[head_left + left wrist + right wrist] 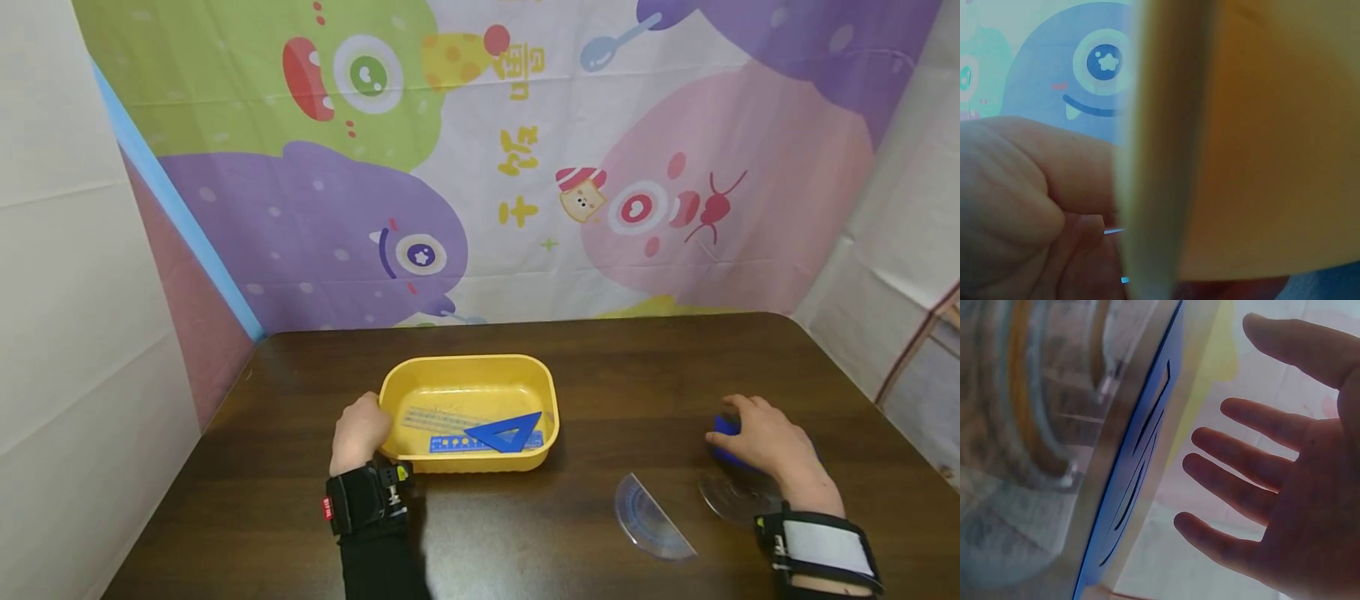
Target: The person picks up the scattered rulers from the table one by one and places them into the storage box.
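Note:
At the left end of a yellow plastic basin, my left hand grips its side; in the left wrist view the basin's wall hides some fingertips. Inside the basin are a blue set square, a blue ruler and a clear ruler. On the right, my right hand hovers over a blue protractor, which it partly covers. The right wrist view shows its fingers spread and apart from the slotted blue protractor. A clear protractor lies to the hand's left.
Another clear curved piece, probably a protractor, lies just below the right hand. The brown table carries everything. A cartoon-printed cloth hangs behind the table, with pale cloth at both sides.

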A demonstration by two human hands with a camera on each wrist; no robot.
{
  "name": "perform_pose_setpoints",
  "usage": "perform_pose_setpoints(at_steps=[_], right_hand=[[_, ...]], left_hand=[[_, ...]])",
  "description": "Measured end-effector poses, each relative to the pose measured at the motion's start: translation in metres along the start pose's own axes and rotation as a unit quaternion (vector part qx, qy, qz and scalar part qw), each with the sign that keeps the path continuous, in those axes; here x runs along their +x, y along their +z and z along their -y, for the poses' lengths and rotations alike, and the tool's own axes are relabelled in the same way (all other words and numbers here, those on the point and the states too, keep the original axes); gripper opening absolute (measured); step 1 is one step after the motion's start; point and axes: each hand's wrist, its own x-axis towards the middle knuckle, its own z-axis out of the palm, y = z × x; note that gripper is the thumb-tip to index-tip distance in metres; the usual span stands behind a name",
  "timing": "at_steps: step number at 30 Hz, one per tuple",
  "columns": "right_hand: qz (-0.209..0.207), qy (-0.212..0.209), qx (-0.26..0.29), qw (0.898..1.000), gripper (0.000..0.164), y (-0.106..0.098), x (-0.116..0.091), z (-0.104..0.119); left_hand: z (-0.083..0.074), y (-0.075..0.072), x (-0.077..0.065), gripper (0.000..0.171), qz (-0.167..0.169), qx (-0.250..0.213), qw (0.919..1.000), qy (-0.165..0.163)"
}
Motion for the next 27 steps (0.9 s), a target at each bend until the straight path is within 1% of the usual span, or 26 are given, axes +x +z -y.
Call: perform_pose_setpoints(at_steps=[3, 9, 17, 23, 27], right_hand=[[0.005, 0.008, 0.003, 1.000, 0.076, -0.001, -0.002, -0.007], [0.009, 0.022, 0.009, 1.000, 0.069, -0.003, -0.005, -0.020], [0.008, 0.038, 0.006, 0.999, 0.059, -0.007, -0.011, -0.036], [0.014, 0.040, 0.004, 0.999, 0.060, -0.005, -0.011, -0.044], [0.037, 0.044, 0.008, 0.998, 0.065, -0.005, -0.008, -0.048]], left_hand=[[0.000, 0.000, 0.000, 0.021, 0.001, 0.001, 1.0000, -0.001], [0.000, 0.001, 0.002, 0.021, 0.003, 0.001, 1.0000, -0.007], [0.001, 0.001, 0.002, 0.022, 0.002, 0.002, 1.0000, -0.003], [0.001, 0.001, 0.004, 0.022, -0.002, 0.014, 0.9999, 0.001], [0.000, 0.000, 0.004, 0.022, 0.000, 0.016, 0.9999, 0.000]])
